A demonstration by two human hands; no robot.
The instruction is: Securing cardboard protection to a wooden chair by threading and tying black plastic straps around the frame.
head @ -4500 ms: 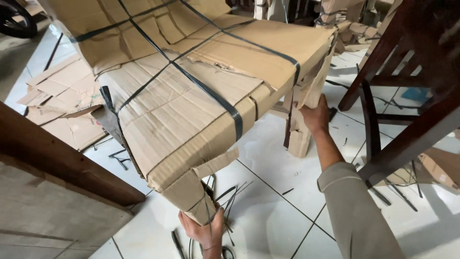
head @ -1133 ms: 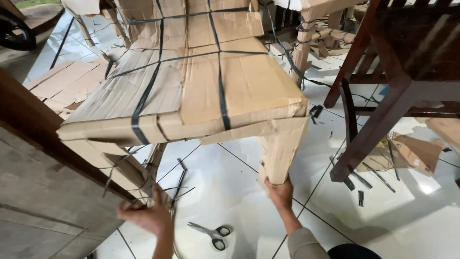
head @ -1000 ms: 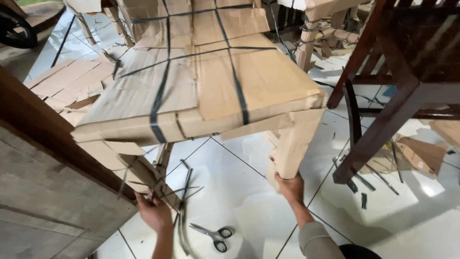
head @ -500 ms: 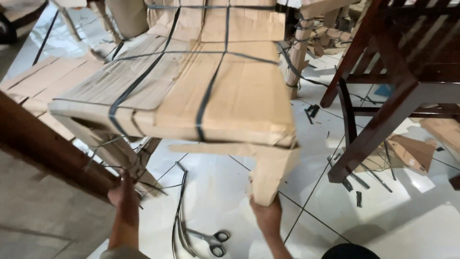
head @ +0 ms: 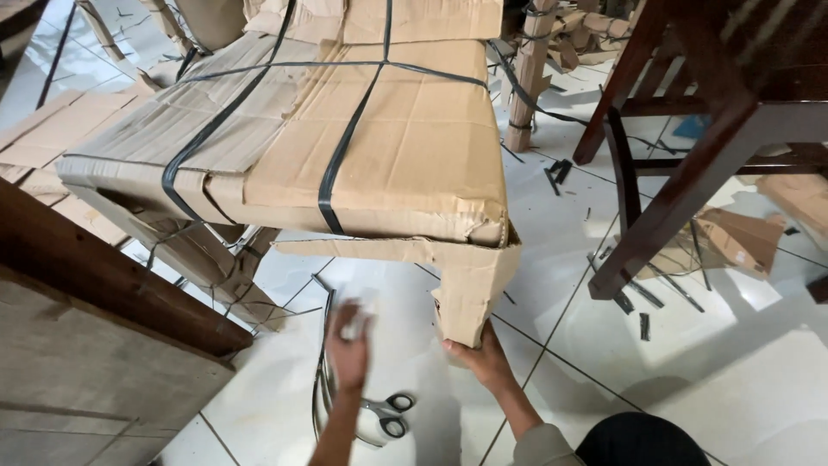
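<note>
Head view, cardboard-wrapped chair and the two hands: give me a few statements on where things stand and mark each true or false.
1. The right hand grips the bottom of a cardboard-wrapped chair leg. True.
2. The left hand also holds that leg. False: it is apart from the leg, blurred, above the floor between the legs.
3. Dark straps cross over the cardboard on the chair seat. True.
4. The scissors are in the right hand's grip. False: they lie on the white tiled floor, below the left hand.
5. A dark wooden chair stands to the right, unwrapped. True.
</note>
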